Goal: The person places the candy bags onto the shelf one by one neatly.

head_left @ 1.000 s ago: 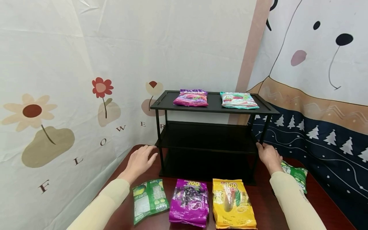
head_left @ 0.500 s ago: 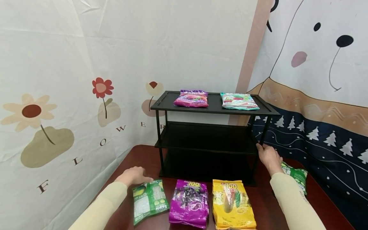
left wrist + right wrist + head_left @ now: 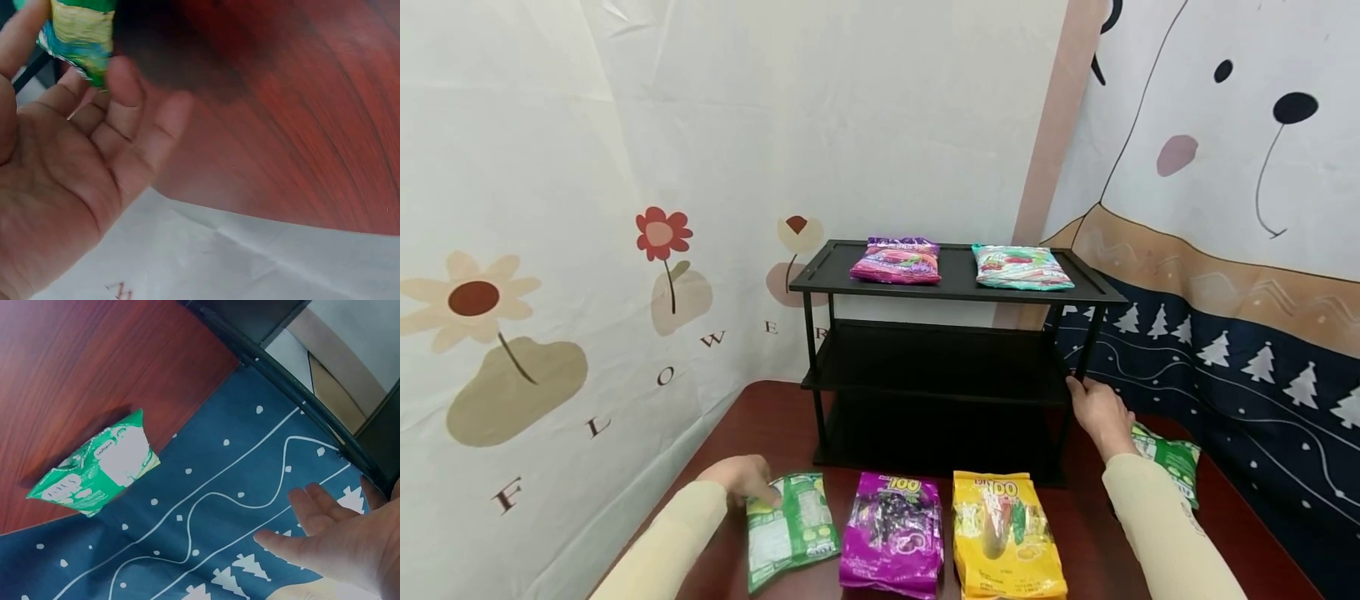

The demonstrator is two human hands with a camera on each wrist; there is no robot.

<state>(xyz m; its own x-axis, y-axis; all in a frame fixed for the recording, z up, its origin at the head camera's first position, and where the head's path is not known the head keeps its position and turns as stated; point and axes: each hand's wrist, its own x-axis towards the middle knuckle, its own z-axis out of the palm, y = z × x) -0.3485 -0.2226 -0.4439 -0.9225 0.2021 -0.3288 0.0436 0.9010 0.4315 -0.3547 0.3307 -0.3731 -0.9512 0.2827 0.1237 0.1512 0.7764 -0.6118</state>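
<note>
Left hand (image 3: pixel 745 478) is at the far left corner of the near green snack bag (image 3: pixel 793 527), thumb above; whether its fingers grip cannot be told. Right hand (image 3: pixel 1101 414), fingers extended, is at the right side of the black three-tier rack (image 3: pixel 940 360). Advised: pinch well in from the corner, without crushing. Bag lies at the near left of the bench (image 3: pixel 767 421); long axis appears near-to-far, far end slightly leftward; top end not determinable.
</note>
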